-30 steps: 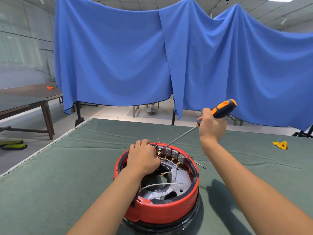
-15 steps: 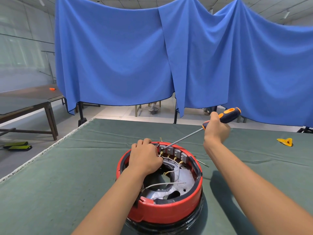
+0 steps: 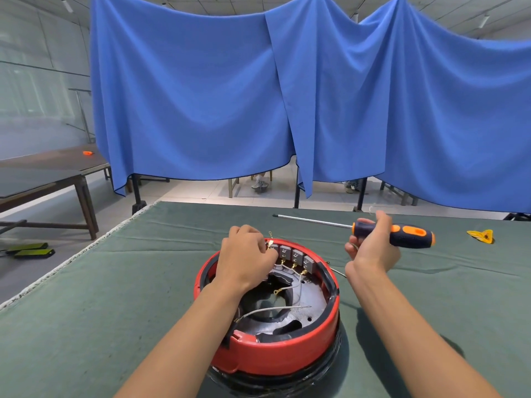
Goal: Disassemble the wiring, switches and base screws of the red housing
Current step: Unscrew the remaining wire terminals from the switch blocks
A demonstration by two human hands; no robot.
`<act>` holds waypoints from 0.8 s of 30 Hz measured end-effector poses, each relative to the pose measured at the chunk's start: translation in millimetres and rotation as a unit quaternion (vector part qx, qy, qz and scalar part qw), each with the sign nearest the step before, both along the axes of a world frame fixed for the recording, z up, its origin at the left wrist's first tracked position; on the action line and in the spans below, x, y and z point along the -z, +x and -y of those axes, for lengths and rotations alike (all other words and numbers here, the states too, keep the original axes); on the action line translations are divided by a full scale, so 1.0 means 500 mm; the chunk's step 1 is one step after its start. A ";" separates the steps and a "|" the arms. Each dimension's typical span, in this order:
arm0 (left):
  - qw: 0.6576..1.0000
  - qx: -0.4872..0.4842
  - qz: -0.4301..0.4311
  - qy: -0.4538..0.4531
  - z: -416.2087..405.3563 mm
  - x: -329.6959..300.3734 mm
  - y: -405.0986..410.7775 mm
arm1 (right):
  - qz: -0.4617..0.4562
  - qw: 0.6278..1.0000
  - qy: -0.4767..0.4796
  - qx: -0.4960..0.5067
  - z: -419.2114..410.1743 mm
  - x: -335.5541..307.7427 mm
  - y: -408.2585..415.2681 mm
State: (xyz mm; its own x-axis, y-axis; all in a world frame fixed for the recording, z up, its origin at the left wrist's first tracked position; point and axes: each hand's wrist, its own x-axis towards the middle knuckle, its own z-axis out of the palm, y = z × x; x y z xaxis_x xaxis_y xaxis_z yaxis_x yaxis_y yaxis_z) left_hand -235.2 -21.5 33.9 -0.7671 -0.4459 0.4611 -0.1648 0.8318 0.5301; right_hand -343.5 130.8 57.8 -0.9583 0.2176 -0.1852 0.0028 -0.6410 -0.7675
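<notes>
The round red housing (image 3: 275, 357) sits upside down on the green table, open side up. A row of grey switches (image 3: 293, 255) lines its far inner wall, with white wires (image 3: 275, 308) and gold terminals trailing over the metal base inside. My left hand (image 3: 244, 259) rests on the far left rim, fingers curled at the leftmost switch; what it pinches is hidden. To the right of the housing, my right hand (image 3: 373, 248) grips the black-and-orange screwdriver (image 3: 402, 235) by its handle. The shaft lies level, pointing left, clear of the housing.
The green felt table (image 3: 115, 297) ends at a left edge with floor beyond. A small yellow object (image 3: 481, 235) lies at the far right. A blue curtain (image 3: 287, 96) hangs behind the table. A dark wooden table (image 3: 51, 173) stands at far left.
My right hand has lifted the screwdriver tip out of the switch row and swung the tool level, shaft pointing left. My left hand has stayed at the far rim.
</notes>
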 end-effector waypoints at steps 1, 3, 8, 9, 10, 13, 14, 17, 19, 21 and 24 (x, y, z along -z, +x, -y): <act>1.000 0.011 -0.009 -0.006 -0.005 -0.002 0.001 | 0.001 1.000 0.006 -0.010 0.003 0.006 0.004; 0.999 0.027 -0.011 -0.023 -0.015 -0.002 -0.001 | 0.008 0.999 0.008 -0.031 0.010 0.016 0.007; 0.997 0.031 -0.024 -0.066 -0.021 -0.002 -0.017 | 0.012 0.998 -0.006 -0.055 0.014 0.016 -0.006; 0.995 0.027 -0.022 -0.088 -0.020 -0.008 -0.024 | 0.012 0.998 -0.006 -0.053 0.011 0.016 -0.010; 0.993 0.023 -0.017 -0.113 -0.021 -0.018 -0.034 | 0.015 0.999 -0.003 -0.052 0.008 0.016 -0.014; 0.985 0.013 0.007 -0.175 -0.029 -0.046 -0.076 | 0.027 0.999 0.003 -0.047 -0.003 0.014 -0.024; 0.982 0.014 0.020 -0.186 -0.033 -0.053 -0.091 | 0.032 0.999 0.002 -0.043 -0.007 0.013 -0.027; 0.979 0.033 0.072 -0.186 -0.044 -0.055 -0.134 | 0.032 0.999 -0.013 -0.032 -0.014 0.013 -0.032; 0.978 0.033 0.099 -0.181 -0.050 -0.047 -0.155 | 0.028 0.999 -0.019 -0.029 -0.015 0.015 -0.032; 0.979 0.029 0.109 -0.170 -0.054 -0.040 -0.171 | 0.025 0.999 -0.023 -0.029 -0.016 0.014 -0.033; 0.983 0.031 0.104 -0.145 -0.050 -0.036 -0.172 | 0.020 0.999 -0.016 -0.026 -0.018 0.012 -0.037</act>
State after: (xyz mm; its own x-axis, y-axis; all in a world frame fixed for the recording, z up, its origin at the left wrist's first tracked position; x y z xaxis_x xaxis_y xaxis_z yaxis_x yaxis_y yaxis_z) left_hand -321.3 3.7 52.1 -0.8804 -0.2675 0.3915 -0.1883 0.9550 0.2290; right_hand -362.2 140.0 52.0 -0.9599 0.1615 -0.2290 0.0660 -0.6639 -0.7449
